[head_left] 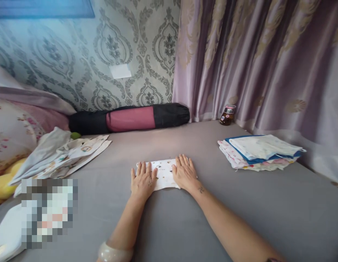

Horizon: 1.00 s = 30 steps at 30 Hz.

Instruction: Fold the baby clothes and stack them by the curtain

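Note:
A small white cloth [164, 174] with tiny dark prints lies folded into a rough rectangle on the grey bedsheet [108, 207]. On its left end my left hand [143, 179] rests flat, fingers stretched forward. My right hand [184, 172] lies flat over the right end, its fingers also extended. Between the two hands the printed middle of the cloth shows. What lies under the palms is hidden.
To the right sits a stack of folded cloths [263, 151], with a brown bottle [227, 115] behind it. Loose clothes [67, 153] lie at the left beside a floral pillow [10, 134]. A black-and-pink roll [130, 119] runs along the wall. A blurred patch covers something lower left.

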Available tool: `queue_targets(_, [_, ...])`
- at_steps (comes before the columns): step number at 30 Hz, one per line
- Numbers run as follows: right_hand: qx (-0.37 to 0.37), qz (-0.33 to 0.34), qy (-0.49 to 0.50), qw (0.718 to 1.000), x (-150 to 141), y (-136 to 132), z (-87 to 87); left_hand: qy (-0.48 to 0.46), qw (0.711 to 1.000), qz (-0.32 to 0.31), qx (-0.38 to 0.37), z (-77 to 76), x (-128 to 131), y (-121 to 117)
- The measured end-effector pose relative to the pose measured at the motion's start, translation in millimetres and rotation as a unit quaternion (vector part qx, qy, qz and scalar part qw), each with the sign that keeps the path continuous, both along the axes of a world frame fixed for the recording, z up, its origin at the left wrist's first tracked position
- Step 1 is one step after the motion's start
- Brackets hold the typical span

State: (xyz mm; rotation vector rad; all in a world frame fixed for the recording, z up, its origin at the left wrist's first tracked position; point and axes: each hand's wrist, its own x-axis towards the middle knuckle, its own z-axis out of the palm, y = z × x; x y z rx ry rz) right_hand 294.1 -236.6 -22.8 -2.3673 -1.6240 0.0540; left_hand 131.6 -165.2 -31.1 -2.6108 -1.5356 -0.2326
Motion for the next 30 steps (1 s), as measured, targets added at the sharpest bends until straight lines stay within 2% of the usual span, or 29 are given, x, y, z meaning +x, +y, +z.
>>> queue_targets(6, [0.034,-0.011,-0.035,0.999,3.1,0.2,4.0,-0.057,0.996,0.000,0.065,0.1,-7.3,6.2])
queue_targets(13, [-0.009,-0.011,-0.023,1.000,5.2,0.0,-1.8,-0.007,1.000,-0.005,-0.019,-1.3,-10.6,11.0])
queue_targets(22, [-0.002,-0.015,-0.029,0.999,6.3,0.4,-2.9,-0.026,1.000,-0.011,-0.002,-2.7,-11.4,11.0])
queue_targets(27, [0.065,0.024,-0.047,0.996,0.5,0.7,1.4,-0.073,0.991,-0.067,0.090,1.3,-7.9,11.1])
queue_targets(30, [0.072,0.075,-0.025,0.994,-5.4,0.4,-0.4,-0.082,0.986,-0.123,0.079,0.3,-1.8,7.6])
